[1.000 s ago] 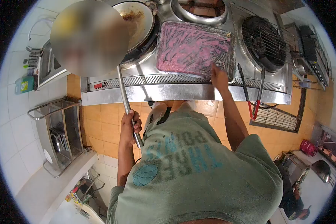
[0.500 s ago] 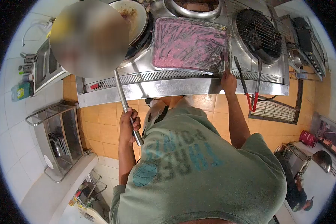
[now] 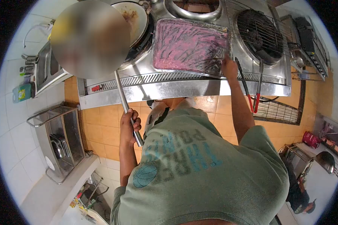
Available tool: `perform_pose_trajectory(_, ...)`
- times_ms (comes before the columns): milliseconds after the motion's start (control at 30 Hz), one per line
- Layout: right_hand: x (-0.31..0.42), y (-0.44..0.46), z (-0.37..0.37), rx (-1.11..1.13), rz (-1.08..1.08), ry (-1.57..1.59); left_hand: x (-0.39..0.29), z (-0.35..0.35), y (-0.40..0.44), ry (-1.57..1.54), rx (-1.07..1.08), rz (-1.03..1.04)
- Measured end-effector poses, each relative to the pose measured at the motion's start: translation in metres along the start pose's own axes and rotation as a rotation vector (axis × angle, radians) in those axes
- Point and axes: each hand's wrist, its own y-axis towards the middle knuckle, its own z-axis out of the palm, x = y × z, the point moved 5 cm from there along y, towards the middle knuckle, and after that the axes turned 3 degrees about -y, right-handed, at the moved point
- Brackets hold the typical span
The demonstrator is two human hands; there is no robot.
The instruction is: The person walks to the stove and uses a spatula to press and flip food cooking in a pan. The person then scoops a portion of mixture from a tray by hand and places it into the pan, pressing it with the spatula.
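Observation:
My left hand (image 3: 131, 122) is wrapped round a long metal handle (image 3: 124, 95), whose upper end runs under a blurred round patch. My right hand (image 3: 229, 68) is closed at the lower right corner of a rectangular tray (image 3: 191, 47) spread with a streaky pink layer. What the fingers hold there is too small to make out. Just right of this hand lie tongs (image 3: 255, 101) with red grips, across the stove's front edge. A pale pan (image 3: 137, 22) with brown residue is partly covered by the blur.
The steel stove (image 3: 214, 89) holds a ring burner (image 3: 210, 15) at the back and a wire grill (image 3: 264, 35) on the right. A metal rack (image 3: 64, 138) stands at the left. A person (image 3: 300, 200) is at the lower right.
My right hand has moved from the tray's lower right area to its right corner, dipping toward the front edge and rising slightly again. My left hand keeps its grasp on the handle.

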Motion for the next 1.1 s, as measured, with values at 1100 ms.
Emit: perform_pose_trajectory(1100, 0.057, 0.032, 0.009, 0.107, -0.088, -0.060, -0.001, 0.006, -0.001, 0.029, -0.045, 0.010)
